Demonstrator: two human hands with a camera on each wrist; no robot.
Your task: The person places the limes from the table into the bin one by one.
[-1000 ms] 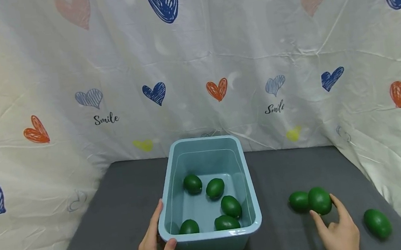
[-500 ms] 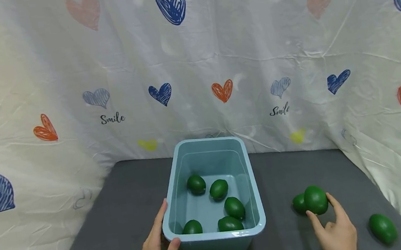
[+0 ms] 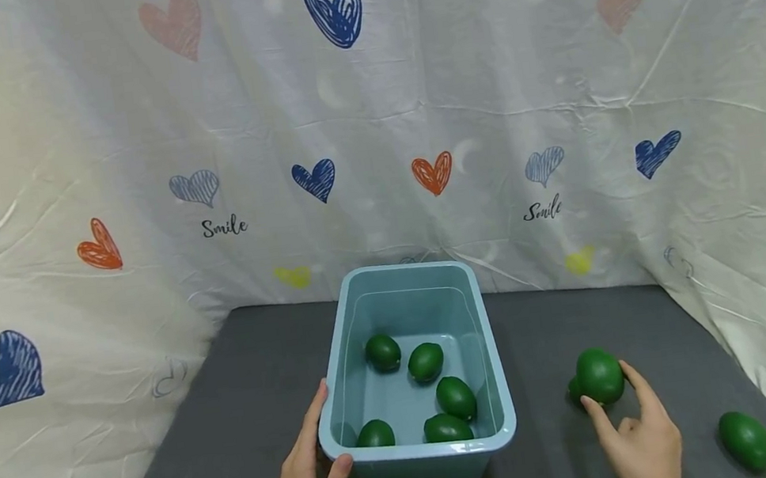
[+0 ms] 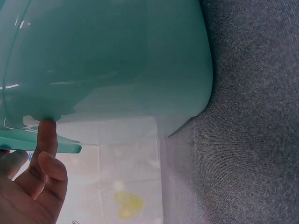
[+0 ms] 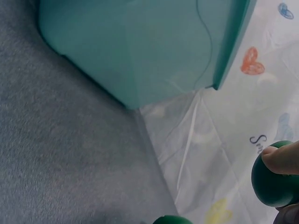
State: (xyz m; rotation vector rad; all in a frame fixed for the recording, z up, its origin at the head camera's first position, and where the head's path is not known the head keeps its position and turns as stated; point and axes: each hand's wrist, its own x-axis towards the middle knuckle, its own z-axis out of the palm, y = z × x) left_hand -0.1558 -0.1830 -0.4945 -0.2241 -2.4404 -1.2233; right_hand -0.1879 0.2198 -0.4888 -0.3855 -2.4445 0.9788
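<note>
A light blue plastic bin (image 3: pixel 426 471) stands on the dark table with several green limes (image 3: pixel 426 362) on its floor. At its near left corner my left hand (image 3: pixel 300 476) grips the rim, thumb on the front edge and fingers along the left side. To the right of the bin, my right hand (image 3: pixel 641 442) pinches a lime (image 3: pixel 600 376) between thumb and fingers; the right wrist view shows this lime (image 5: pixel 271 184) raised off the table. Behind it lies a second lime (image 3: pixel 573 391), mostly hidden. One more lime (image 3: pixel 747 440) rests right of my right hand.
The dark grey table (image 3: pixel 275 356) runs back to a white curtain (image 3: pixel 366 97) printed with hearts and "Smile". The curtain also hangs along the left and right sides. The bin's tall right wall (image 5: pixel 126 51) stands between the right hand's side and the bin's inside.
My right hand has carried its lime leftward and slightly up, so it now covers most of the lime behind. The head view has shifted a little; my left hand stays on the bin's corner.
</note>
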